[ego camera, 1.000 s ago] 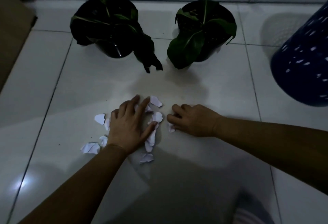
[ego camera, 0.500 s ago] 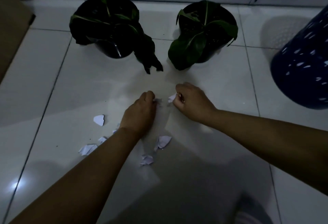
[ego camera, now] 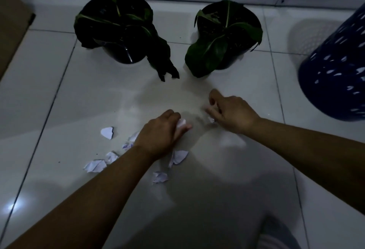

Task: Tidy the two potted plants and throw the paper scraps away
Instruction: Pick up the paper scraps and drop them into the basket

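Paper scraps (ego camera: 178, 157) under both hands

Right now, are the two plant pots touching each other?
Apart. The head view shows a strip of bare floor tile between the left pot and the right pot; only drooping leaves hang into that gap.

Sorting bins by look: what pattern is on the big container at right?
Dark blue perforated bin, pale holes all over; head view.

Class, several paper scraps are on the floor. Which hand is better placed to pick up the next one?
Left. The left hand sits right beside the loose scraps; the right hand is farther off, nearer the basket.
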